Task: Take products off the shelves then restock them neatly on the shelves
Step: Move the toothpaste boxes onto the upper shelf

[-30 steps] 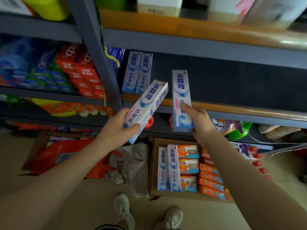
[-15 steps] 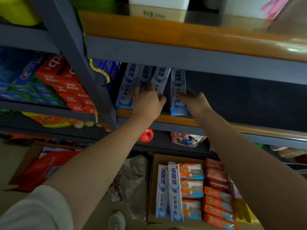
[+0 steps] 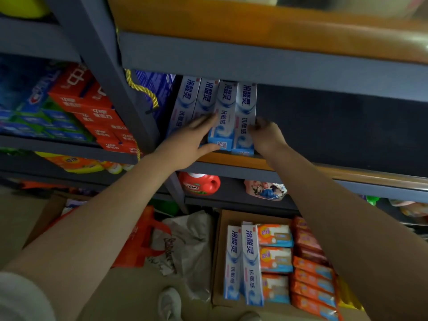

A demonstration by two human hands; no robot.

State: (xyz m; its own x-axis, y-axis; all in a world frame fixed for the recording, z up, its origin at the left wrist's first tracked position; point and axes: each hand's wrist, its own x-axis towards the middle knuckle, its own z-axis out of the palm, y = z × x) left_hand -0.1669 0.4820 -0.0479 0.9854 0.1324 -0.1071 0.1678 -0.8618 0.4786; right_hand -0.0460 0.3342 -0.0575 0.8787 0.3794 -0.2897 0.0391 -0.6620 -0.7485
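Four white-and-blue toothpaste boxes stand upright side by side at the left end of the middle shelf point(image 3: 301, 169). My left hand point(image 3: 187, 142) grips the third box point(image 3: 225, 105), with fingers along its left edge and the thumb at its bottom front. At the right edge of the fourth box point(image 3: 246, 105), my right hand point(image 3: 266, 135) pinches the box with curled fingers. Two more of the same toothpaste boxes point(image 3: 243, 262) lie in a cardboard carton point(image 3: 217, 251) on the floor below.
The carton also holds several orange and blue soap packs point(image 3: 275, 258). The shelf's grey upright post point(image 3: 104, 66) rises just left of the boxes, with red toothpaste boxes point(image 3: 92, 107) beyond it. A red detergent bottle point(image 3: 199, 184) sits on the shelf underneath. An orange bag point(image 3: 139, 239) and a plastic bag point(image 3: 185, 242) lie on the floor.
Both hands carried a toothpaste box each up from in front of the shelf. The two boxes now stand upright beside the two that stood there before.
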